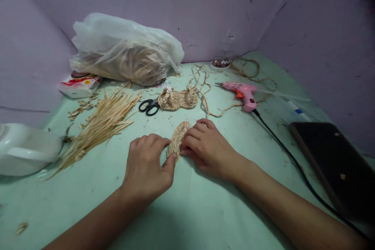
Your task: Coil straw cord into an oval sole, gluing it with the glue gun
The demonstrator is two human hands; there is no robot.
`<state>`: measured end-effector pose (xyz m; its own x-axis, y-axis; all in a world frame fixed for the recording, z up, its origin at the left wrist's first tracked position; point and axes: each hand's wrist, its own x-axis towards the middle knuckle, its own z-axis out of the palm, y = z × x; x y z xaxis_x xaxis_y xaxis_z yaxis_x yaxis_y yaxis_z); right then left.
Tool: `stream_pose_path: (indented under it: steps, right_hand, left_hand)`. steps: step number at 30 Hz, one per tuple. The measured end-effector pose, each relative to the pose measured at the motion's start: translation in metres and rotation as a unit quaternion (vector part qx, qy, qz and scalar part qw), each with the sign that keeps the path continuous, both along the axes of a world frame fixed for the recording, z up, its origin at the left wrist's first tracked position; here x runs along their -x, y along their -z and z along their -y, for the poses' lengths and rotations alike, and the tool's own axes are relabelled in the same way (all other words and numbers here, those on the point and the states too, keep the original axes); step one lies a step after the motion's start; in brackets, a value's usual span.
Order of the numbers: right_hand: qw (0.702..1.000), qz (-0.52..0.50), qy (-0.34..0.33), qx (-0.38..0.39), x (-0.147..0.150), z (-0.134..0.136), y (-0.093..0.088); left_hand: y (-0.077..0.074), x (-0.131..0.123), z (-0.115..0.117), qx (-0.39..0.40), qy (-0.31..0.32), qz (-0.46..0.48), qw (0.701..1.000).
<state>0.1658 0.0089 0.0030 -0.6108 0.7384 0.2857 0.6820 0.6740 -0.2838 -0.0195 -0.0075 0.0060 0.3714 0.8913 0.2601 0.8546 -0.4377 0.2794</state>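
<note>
A small oval pad of coiled braided straw (178,137) stands tilted on the pale green table between my hands. My left hand (148,164) grips its left side and lower end, thumb in front and fingers behind. At its right edge, the bent fingers of my right hand (209,146) are closed on the pad; their tips are partly hidden. Beyond lies a larger braided straw piece (178,100) with raised loops and a pearly cluster. Black-handled scissors (150,106) touch its left side. A loose straw braid (205,101) trails from near that piece towards the right.
A pink glue gun (241,93) lies at right, its black cord (281,150) running beside a dark tablet-like slab (331,156). Dry straw strips (102,121), a white jug (29,148) and a small box (80,86) are left. Behind stand a plastic bag (125,52) and bead container (220,63).
</note>
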Motion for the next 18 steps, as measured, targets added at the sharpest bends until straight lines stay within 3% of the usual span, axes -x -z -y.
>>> stream_pose_path:
  steps: [18]
  right_hand:
    - [0.999, -0.041, 0.032, -0.002, 0.0039, 0.0040, 0.0044]
  left_hand:
    - [-0.0008, -0.0020, 0.0005, 0.009, -0.005, -0.013, 1.000]
